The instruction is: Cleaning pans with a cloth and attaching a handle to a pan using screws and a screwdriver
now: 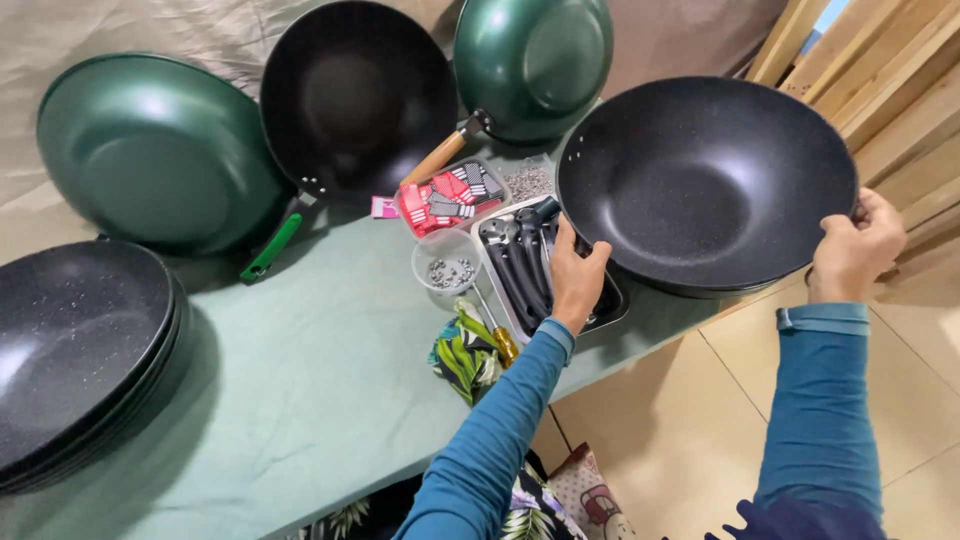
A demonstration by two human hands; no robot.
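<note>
Both hands hold one large black speckled wok, which sits tilted at the right edge of the green surface, its bowl facing up toward the camera. The left hand clasps the rim at about 8 o'clock, fingers curled over the edge, grip closed on the wok. The right hand clasps the rim at about 4 o'clock, its grip likewise closed on it (both sleeves are blue).

Just under the left hand lies a metal tray of black handles, touching the wok's lower left edge. At 9 o'clock from that tray stands a small clear cup of screws; at 11 o'clock, a clear box of red and striped tags, with a second clear box of small metal parts beside it. A yellow-handled screwdriver rests on a leaf-patterned cloth at 6 o'clock from the cup.

Far side of the surface: a green wok leaning bottom-out, a black-lined wok with green handle, and a green wok with wooden handle. A stack of black woks sits at the left
</note>
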